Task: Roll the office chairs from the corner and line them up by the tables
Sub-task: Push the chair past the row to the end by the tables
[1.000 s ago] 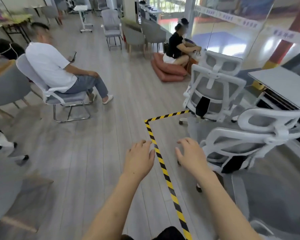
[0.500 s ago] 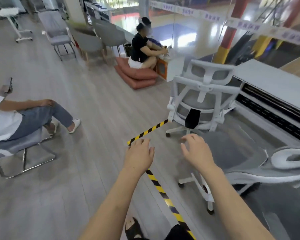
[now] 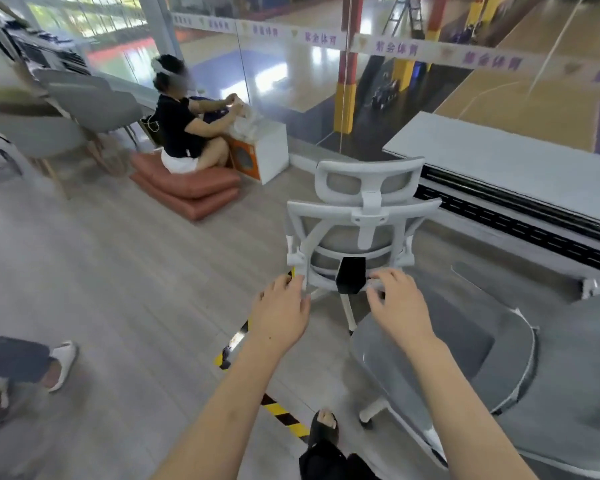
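two open hands, left hand (image 3: 280, 317) and right hand (image 3: 397, 313), near white office chair (image 3: 357, 233).

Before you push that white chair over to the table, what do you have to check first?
1. Left hand open and reaching: ok.
2. Right hand open and reaching: ok.
3. Hands gripping the white chair: not ok, neither holds it yet.
4. Chair upright, its back toward the hands: ok.
5. Floor between the chair and the table free: ok, as far as can be seen.
6. Second chair seat low on the right, crowding the right arm: not ok, mind it.
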A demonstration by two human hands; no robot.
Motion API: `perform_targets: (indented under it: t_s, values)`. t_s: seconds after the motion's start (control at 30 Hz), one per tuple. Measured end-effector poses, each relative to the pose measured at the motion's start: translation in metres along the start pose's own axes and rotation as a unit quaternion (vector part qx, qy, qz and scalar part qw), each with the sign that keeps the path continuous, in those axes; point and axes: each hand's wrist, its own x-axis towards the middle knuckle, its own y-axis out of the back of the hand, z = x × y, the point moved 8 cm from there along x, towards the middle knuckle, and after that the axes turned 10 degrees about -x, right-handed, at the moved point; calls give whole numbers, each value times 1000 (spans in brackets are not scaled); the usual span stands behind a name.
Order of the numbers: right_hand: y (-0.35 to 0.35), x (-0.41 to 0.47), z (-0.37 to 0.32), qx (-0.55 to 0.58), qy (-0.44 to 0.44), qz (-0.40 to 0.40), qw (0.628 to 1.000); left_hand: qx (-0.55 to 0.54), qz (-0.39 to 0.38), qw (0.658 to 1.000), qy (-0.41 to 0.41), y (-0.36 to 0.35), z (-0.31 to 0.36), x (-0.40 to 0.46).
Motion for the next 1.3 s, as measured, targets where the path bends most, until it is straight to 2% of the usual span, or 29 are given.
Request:
perform_targets:
  t_s: [0.2,0.37,0.43,0.53,0.57,0.63,0.73,0.9,1.03,1.3]
  values:
    - [18,149,26,2,-35,47,998,-4,-19,999,-35,7,17,146]
    - [46,255,33,-27,-8,99,995,10,-2,997,-82,24,52,259]
    - [43,286,37,-76,-2,70,995,1,-11,996,-92,26,66,295]
    - [18,320,55,-124,-7,-15,992,-6,-52,992,-113,16,78,342]
    - [11,326,61,-124,-11,-16,992,-10,-70,991,-117,10,78,354]
    - [5,331,67,-121,-13,36,992,-22,-79,989,-124,1,77,371]
    - [2,331,64,-125,-20,116,985,-44,-40,989,-137,-5,69,386]
    - [-5,329,36,-137,-66,169,974,-61,-12,979,-196,-1,40,411]
    - [-19,323,-8,-154,-78,205,963,-64,-50,972,-220,11,5,430]
    - [-50,332,-77,-168,-136,240,946,-46,-65,958,-277,46,-45,475]
